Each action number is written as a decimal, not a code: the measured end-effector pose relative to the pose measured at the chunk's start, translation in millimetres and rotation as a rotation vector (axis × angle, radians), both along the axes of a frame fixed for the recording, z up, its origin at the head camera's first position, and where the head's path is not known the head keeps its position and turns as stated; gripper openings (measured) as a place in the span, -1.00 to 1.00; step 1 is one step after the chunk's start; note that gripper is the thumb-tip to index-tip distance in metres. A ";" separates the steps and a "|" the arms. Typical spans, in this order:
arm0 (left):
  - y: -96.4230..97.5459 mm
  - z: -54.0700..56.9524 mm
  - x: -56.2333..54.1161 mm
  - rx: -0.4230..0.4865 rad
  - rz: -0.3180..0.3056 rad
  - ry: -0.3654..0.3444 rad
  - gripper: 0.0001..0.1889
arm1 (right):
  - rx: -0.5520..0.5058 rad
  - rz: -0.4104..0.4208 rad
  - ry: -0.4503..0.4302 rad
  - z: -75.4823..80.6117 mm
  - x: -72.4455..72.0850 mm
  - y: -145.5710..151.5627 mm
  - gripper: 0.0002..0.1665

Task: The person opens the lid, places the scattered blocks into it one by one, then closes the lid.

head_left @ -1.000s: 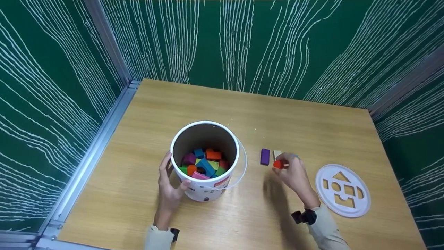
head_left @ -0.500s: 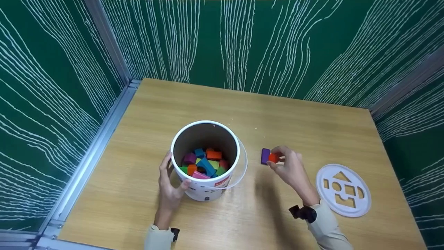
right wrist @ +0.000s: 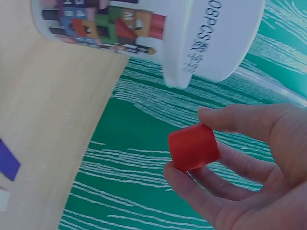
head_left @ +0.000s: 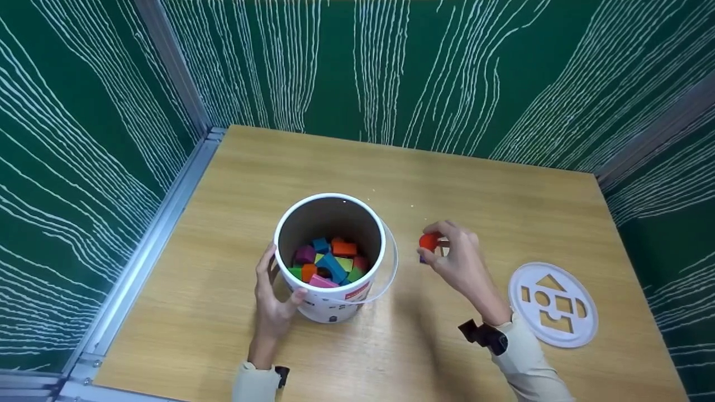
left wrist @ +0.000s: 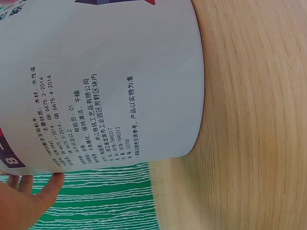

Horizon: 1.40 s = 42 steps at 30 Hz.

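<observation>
My left hand [head_left: 275, 310] holds the side of a white bucket [head_left: 329, 311], thumb on its front and fingers along its left wall. Several coloured wooden blocks [head_left: 333, 269] lie inside. In the right wrist view, a red cylinder block [right wrist: 193, 146] is pinched between the thumb and fingertips of my right hand [right wrist: 259, 163], off the table. The head view places that hand to the right of the bucket, above a purple block [head_left: 423, 259] and a cream block [head_left: 445, 251], both partly hidden by it.
A white round lid [head_left: 581, 330] with shaped cut-outs lies right of my right forearm. The bucket's clear handle [head_left: 395, 262] hangs out on its right side. Green walls with white lines [head_left: 380, 72] enclose the wooden table [head_left: 223, 234] at the back and sides.
My right hand has moved left and away from me with the red cylinder block, passing over the cream and purple blocks. My left hand and the bucket stay almost still.
</observation>
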State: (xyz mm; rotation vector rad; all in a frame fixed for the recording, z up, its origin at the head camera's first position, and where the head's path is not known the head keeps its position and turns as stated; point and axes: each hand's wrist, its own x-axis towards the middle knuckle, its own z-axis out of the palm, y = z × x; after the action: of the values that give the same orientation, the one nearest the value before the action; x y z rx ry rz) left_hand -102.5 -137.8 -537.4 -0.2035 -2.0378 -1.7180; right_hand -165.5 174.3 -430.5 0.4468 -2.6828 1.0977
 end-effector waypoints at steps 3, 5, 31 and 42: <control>-0.1 0.5 0.4 -0.003 0.005 0.000 -0.11 | -0.007 0.012 0.019 6.6 0.6 -5.8 -0.65; 0.0 0.2 0.4 -0.004 0.006 0.002 -0.12 | -0.021 0.025 0.027 10.8 0.9 -9.3 -0.65; 0.7 0.2 -0.8 0.001 0.008 -0.023 -0.09 | 0.035 0.183 0.071 44.7 7.3 -59.7 -0.66; 0.1 1.1 -0.3 0.018 -0.004 0.004 -0.09 | 0.058 0.263 0.001 40.8 3.7 -79.8 -0.64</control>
State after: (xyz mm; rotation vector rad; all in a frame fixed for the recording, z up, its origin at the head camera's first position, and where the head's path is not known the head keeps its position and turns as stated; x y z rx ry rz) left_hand -102.8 -137.7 -536.3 -0.2052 -2.0196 -1.7362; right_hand -161.8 94.6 -389.7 0.8296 -2.7170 1.0840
